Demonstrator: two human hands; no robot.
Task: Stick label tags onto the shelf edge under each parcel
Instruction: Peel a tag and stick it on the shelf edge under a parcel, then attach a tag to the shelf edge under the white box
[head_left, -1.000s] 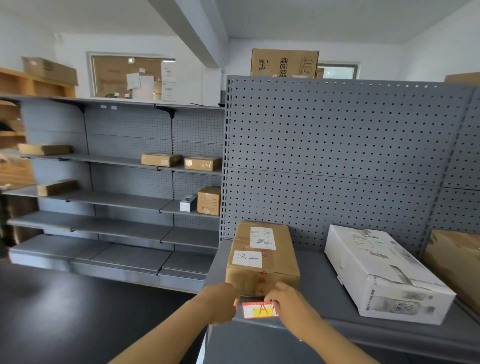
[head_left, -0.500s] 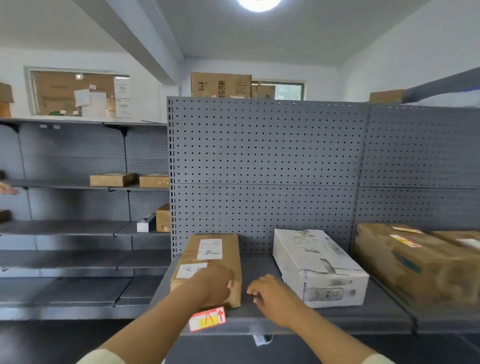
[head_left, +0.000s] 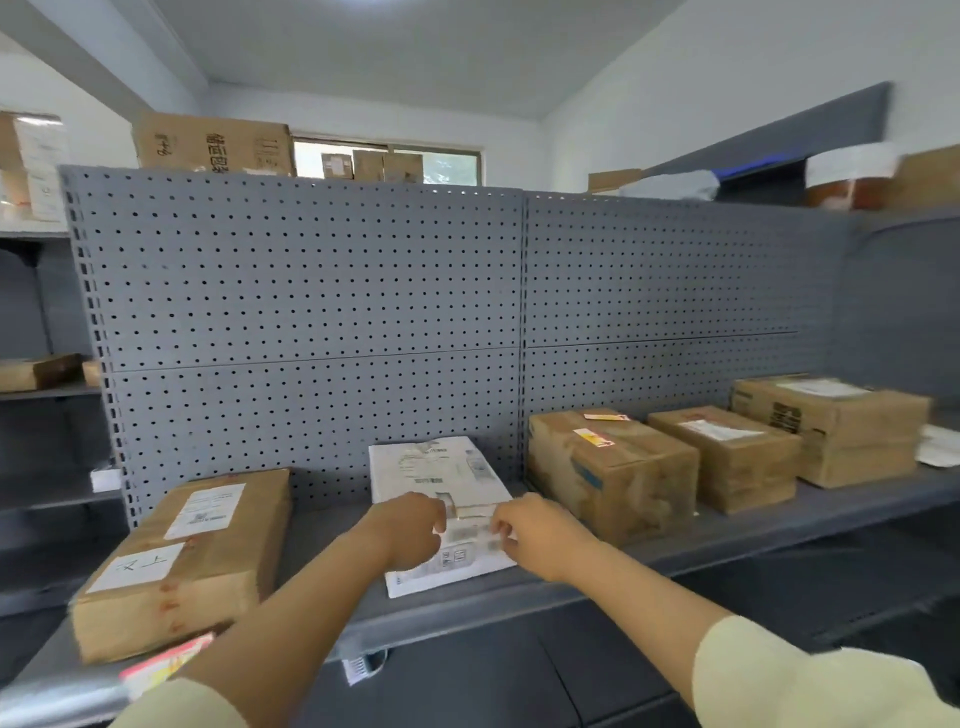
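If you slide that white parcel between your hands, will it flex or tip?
The white parcel looks like a squared box, so probably stiff. It lies low and flat on the shelf, so tipping seems unlikely. Its smooth wrap may slide easily on the metal.

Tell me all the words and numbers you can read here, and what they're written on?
"汉上": handwritten on the white paper slip on the front of the brown parcel at the left.
Big printed characters on the cardboard box on top of the shelving: partly hidden, not readable for sure.
Shipping labels on the white parcel and the other boxes: too small and blurred.
Red and yellow tag on the shelf edge: blurred.
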